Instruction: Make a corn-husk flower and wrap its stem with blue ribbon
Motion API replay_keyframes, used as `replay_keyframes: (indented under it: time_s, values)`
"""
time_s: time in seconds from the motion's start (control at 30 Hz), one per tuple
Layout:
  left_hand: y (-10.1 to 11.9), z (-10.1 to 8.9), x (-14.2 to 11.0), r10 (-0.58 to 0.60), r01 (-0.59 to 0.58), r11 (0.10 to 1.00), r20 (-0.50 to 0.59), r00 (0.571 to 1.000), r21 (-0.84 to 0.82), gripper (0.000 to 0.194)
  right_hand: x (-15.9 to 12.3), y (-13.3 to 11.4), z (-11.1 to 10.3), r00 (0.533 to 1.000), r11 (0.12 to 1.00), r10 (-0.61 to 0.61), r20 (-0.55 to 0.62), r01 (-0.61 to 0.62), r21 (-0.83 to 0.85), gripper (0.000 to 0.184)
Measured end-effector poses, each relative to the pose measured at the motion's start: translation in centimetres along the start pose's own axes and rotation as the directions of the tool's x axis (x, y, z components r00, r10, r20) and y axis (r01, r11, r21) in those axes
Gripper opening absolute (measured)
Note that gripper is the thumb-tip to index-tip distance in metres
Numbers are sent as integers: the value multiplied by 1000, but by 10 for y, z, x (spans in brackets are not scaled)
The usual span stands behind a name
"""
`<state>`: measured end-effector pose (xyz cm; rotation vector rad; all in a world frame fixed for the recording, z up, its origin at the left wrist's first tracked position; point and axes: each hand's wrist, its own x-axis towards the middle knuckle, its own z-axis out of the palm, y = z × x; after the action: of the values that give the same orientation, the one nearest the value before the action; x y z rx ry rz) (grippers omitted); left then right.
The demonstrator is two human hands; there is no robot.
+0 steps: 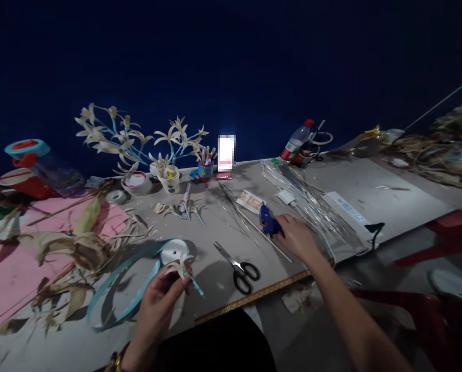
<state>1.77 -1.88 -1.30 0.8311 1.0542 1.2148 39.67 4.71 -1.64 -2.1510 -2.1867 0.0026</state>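
Observation:
My left hand (161, 302) pinches a small husk flower (181, 267) with a light blue wrapped stem, held just above the table's front. Behind it lies a roll of light blue ribbon (172, 251), its loose tail curling left. My right hand (297, 238) is stretched out to the blue glue gun (268, 222) and closes around its handle on the table. Black-handled scissors (241, 269) lie between my two hands.
Finished husk flower branches (114, 137) stand in cups at the back. Dried husks (79, 248) cover a pink sheet at left. A white power strip (345, 206), clear wrap, thin sticks, a tape roll (116, 196) and a bottle (296, 139) lie around. Red chairs stand right.

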Motion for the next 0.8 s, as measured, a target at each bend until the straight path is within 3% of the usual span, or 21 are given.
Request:
replay_keyframes:
  time_s: [0.13,0.27,0.37,0.5,0.67,0.8]
  values:
    - [-1,-3,-3,-7,7,1000,-20,1000,9,18,13,11,2,995,991,-68,75,59,117,42]
    - [-1,-3,-6,-15,16,1000,-46,999,24,19,33,24,-6,984,944,-97,148,43,328,37]
    - [1,0,-8,-28,30,999,-47,998,30,21,49,32,-10,971,854,-87,222,-42,518,30]
    - [1,3,-8,-55,54,998,-54,997,-21,22,61,34,-13,951,654,10,310,-241,717,24]
    - [4,0,-6,-9,-2,995,-104,995,-101,20,49,20,-30,957,412,189,220,-281,867,30]
    - [8,1,-6,148,-163,983,-161,976,-83,13,8,-18,-42,959,381,270,86,-188,905,27]
